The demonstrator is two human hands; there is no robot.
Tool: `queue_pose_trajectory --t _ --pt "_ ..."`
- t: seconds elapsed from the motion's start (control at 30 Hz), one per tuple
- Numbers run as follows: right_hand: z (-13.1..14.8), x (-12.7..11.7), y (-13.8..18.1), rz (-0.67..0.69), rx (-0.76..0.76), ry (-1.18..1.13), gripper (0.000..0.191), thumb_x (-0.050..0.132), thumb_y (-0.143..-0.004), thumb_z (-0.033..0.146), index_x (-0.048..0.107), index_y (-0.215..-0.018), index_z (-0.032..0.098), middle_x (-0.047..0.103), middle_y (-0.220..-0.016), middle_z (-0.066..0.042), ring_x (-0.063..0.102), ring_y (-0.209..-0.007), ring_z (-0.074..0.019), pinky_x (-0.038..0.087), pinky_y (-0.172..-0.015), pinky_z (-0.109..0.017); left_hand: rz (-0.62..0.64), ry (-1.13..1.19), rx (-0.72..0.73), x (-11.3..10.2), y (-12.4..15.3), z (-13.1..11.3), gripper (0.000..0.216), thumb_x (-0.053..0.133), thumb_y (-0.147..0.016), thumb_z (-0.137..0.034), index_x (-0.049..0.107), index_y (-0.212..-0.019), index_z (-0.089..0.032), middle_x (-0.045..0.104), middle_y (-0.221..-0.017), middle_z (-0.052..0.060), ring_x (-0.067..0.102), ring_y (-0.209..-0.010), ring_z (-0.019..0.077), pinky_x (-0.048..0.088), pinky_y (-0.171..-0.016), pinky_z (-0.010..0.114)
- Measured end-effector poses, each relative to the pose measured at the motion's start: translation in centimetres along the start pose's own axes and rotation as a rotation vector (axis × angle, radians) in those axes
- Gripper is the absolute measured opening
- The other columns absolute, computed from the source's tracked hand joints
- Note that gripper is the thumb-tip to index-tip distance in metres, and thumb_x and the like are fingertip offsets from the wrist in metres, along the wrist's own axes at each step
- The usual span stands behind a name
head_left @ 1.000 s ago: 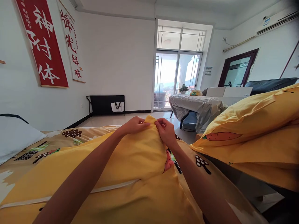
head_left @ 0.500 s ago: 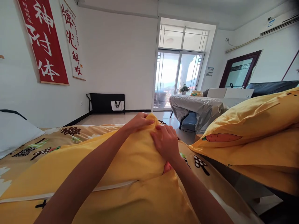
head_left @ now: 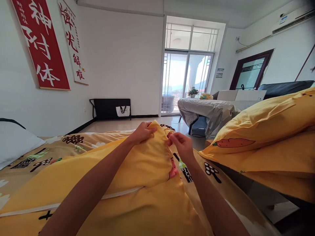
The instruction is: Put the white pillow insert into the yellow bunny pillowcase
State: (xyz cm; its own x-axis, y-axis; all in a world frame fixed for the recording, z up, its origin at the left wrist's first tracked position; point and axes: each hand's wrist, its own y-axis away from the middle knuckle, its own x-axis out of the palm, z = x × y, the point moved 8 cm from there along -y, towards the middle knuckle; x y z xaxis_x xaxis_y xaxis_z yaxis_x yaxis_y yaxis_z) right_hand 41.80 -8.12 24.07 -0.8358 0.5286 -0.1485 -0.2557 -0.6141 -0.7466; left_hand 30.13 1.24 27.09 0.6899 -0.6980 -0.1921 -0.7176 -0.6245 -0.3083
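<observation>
A yellow fabric cover (head_left: 145, 157) with a carrot print and a pale strip across it is spread over the patterned bedding (head_left: 216, 193). At its raised far corner, my left hand (head_left: 142, 132) is closed on the cloth, thumb on top. My right hand (head_left: 182, 146) has its fingertips pinched together at the cover's right edge, just below that corner. The cloth between its fingertips is mostly hidden.
On the right lies puffy yellow bedding (head_left: 268, 121) with a carrot print. A white pillow (head_left: 17, 141) is at the left edge. Beyond the bed stand a plastic-covered table (head_left: 204, 106) and a black folded frame (head_left: 105, 108) against the wall.
My left hand has shifted slightly left with the cloth corner. My right hand has drawn a little to the right, away from the left, and the cover's right edge shows more.
</observation>
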Motion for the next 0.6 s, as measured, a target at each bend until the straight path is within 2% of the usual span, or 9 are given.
queue_pose_trajectory --t 0.03,0.07,0.1,0.2,0.27,0.33,0.47,0.53,0.6 --pt "-1.1 -1.0 -0.8 -0.061 0.102 -0.078 0.032 0.06 -0.079 0.053 0.064 -0.075 0.022 0.064 -0.07 -0.003 0.055 -0.063 -0.0152 0.045 -0.059 -0.028 0.029 -0.017 0.012 0.1 0.1 -0.1 0.027 0.068 -0.069 -0.035 0.055 -0.078 -0.014 0.051 -0.062 -0.005 0.045 -0.052 0.0062 0.036 -0.051 0.019" --pt "-2.0 -1.4 -1.5 -0.066 0.196 -0.144 0.035 0.062 -0.076 0.056 0.066 -0.078 0.021 0.066 -0.074 -0.004 0.057 -0.066 -0.0157 0.046 -0.059 -0.028 0.054 -0.042 0.028 0.3 0.2 -0.2 0.027 0.068 -0.069 -0.036 0.055 -0.078 -0.014 0.051 -0.062 -0.005 0.044 -0.052 0.0059 0.035 -0.05 0.019" --pt "-2.7 -0.9 -2.1 0.002 0.275 -0.206 0.039 0.063 -0.074 0.058 0.068 -0.081 0.02 0.068 -0.079 -0.005 0.059 -0.069 -0.0162 0.046 -0.06 -0.028 0.075 -0.072 0.047 0.4 0.3 -0.4 0.027 0.067 -0.07 -0.036 0.055 -0.078 -0.014 0.051 -0.063 -0.005 0.044 -0.053 0.006 0.035 -0.051 0.019" --pt "-2.9 2.5 -2.5 0.353 0.412 -0.398 0.043 0.068 -0.069 0.057 0.071 -0.087 0.018 0.07 -0.083 -0.005 0.062 -0.071 -0.017 0.047 -0.063 -0.028 0.102 -0.183 0.107 0.9 0.2 -0.8 0.023 0.063 -0.072 -0.035 0.056 -0.078 -0.013 0.053 -0.069 -0.003 0.045 -0.058 0.0072 0.035 -0.054 0.02" --pt "-2.4 3.6 -2.4 0.406 0.423 -0.45 0.04 0.075 -0.063 0.05 0.071 -0.087 0.018 0.07 -0.08 -0.003 0.062 -0.069 -0.0165 0.047 -0.064 -0.028 0.087 -0.246 0.139 0.9 0.1 -0.9 0.021 0.06 -0.073 -0.034 0.056 -0.077 -0.013 0.052 -0.069 -0.003 0.045 -0.06 0.008 0.035 -0.056 0.021" --pt "-2.4 3.8 -2.4 0.348 0.425 -0.44 0.037 0.081 -0.056 0.04 0.071 -0.085 0.018 0.07 -0.076 -0.001 0.061 -0.067 -0.0158 0.047 -0.063 -0.027 0.059 -0.271 0.161 0.6 0.1 -0.7 0.023 0.06 -0.073 -0.035 0.056 -0.08 -0.014 0.054 -0.072 -0.002 0.047 -0.063 0.0094 0.037 -0.059 0.022" --pt "-2.9 2.9 -2.6 0.123 0.433 -0.543 0.035 0.085 -0.049 0.031 0.067 -0.077 0.02 0.07 -0.075 0.0 0.061 -0.065 -0.0154 0.048 -0.062 -0.027 -0.038 -0.348 0.134 -1.0 0.6 0.0 0.039 0.065 -0.072 -0.044 0.053 -0.097 -0.016 0.061 -0.088 0.002 0.057 -0.076 0.0159 0.043 -0.067 0.027" --pt "-3.1 2.9 -2.6 0.084 0.45 -0.625 0.037 0.085 -0.049 0.031 0.066 -0.079 0.02 0.07 -0.077 0.0 0.061 -0.065 -0.0156 0.05 -0.062 -0.028 -0.148 -0.537 0.134 -2.0 1.6 -0.1 0.044 0.068 -0.071 -0.048 0.052 -0.098 -0.017 0.061 -0.092 0.005 0.058 -0.081 0.0199 0.045 -0.07 0.031" --pt "-3.0 3.4 -2.7 0.096 0.465 -0.668 0.038 0.084 -0.051 0.033 0.065 -0.082 0.021 0.07 -0.078 0.0 0.061 -0.064 -0.0155 0.05 -0.061 -0.028 -0.334 -0.778 0.263 -2.4 3.5 -1.6 0.042 0.066 -0.074 -0.049 0.051 -0.097 -0.017 0.059 -0.096 0.008 0.057 -0.089 0.0235 0.045 -0.079 0.037"
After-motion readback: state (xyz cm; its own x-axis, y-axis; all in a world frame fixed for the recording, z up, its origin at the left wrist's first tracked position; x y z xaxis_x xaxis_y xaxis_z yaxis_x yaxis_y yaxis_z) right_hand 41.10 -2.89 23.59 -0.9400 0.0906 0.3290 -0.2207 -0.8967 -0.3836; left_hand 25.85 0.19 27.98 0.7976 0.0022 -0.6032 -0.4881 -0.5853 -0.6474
